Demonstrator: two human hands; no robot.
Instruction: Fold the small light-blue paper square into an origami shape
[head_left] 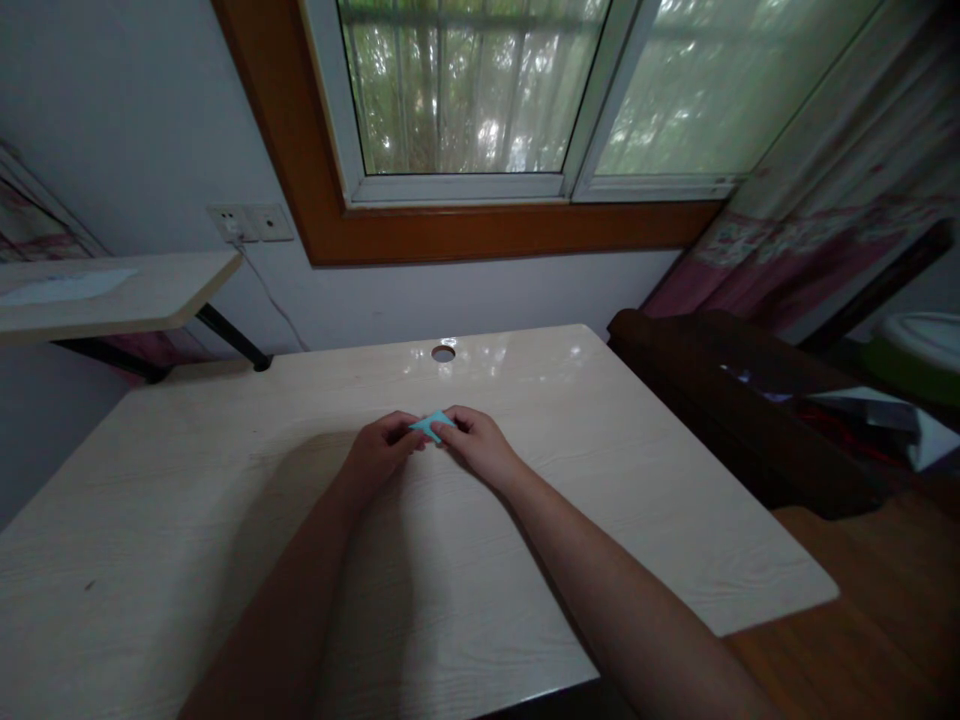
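Observation:
A small piece of folded light-blue paper (433,425) is held between my two hands, over the far half of the pale wooden table (637,530). My left hand (380,449) pinches its left corner between thumb and fingers. From the other side, my right hand (480,442) grips the right part, its thumb lying on top of the paper. The fingertips beneath the paper are partly hidden.
A raised shelf (172,295) on black legs stands at the table's back left. Behind the table are a round cable hole (443,353), a wall socket (250,223) with a cord, and a window. Dark wooden furniture (720,400) sits to the right.

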